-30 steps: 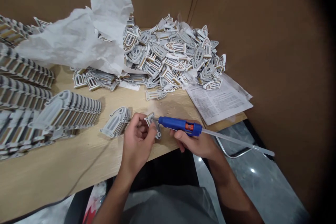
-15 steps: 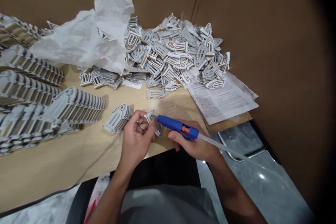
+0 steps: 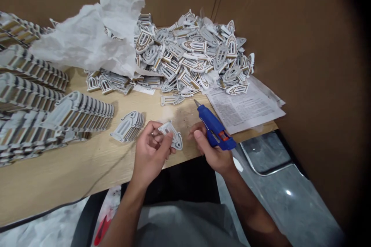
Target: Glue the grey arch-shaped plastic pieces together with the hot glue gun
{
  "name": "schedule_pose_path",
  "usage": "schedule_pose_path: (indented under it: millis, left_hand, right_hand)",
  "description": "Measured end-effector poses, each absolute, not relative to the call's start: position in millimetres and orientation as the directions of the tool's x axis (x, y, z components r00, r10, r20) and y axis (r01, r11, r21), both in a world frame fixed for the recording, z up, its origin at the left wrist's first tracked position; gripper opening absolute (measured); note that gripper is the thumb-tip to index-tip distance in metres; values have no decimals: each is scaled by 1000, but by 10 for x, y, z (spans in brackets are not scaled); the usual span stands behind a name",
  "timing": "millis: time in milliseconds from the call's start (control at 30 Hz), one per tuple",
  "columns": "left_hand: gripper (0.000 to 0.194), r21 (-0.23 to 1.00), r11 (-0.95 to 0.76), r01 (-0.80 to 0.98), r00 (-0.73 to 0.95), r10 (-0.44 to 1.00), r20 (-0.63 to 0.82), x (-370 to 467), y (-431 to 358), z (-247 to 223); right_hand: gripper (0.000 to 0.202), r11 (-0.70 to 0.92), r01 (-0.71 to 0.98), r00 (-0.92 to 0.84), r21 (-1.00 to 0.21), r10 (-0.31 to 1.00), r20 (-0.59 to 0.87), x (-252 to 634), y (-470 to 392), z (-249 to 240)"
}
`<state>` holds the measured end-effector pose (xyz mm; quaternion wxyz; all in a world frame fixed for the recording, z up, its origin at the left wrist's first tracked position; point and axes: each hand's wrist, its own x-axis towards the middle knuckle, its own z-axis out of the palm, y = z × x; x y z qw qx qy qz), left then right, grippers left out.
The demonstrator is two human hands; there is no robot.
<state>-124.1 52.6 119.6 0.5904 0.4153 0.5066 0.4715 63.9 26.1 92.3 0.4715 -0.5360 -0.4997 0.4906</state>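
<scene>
Between thumb and fingers, my left hand (image 3: 152, 150) pinches a small white arched window piece (image 3: 175, 139) with slots, held just above the table's front edge. My right hand (image 3: 216, 150) is wrapped round a blue hot glue gun (image 3: 214, 125); its metal nozzle points up and left, apart from the piece. Left of my left hand stands a short row of the same pieces (image 3: 129, 125), leaning together. One loose window piece (image 3: 172, 100) lies flat on the table beyond my hands.
A large heap of window pieces (image 3: 199, 54) fills the back of the wooden table (image 3: 116, 166). Several long rows of pieces (image 3: 84, 112) stand at the left. Crumpled white paper (image 3: 87, 42) lies behind them, and printed sheets (image 3: 246, 104) at the right. A brown wall (image 3: 304, 46) rises behind.
The glue gun has moved right, away from the piece in my left hand, and its nozzle has swung upward. The left hand still holds the window piece, now more fully in sight.
</scene>
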Motion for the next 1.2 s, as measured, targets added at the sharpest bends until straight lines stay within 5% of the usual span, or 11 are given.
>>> schedule_pose_path:
  millis: [533,900,1200]
  left_hand:
    - [33,969,193,-153,64,981,-185,-1270,508,1213]
    - [32,968,217,-127,51,976,-212,-1265,516,1204]
    - [32,968,215,-127,47,976,-211,-1261,519,1214]
  right_hand:
    - [30,4,173,-107,-985,994,-15,674,333,969]
    - [40,-132,-315,-154,-940,984,-86,793,421,948]
    - [36,-105,-197,-91,-975,992,-88,693,440,1018]
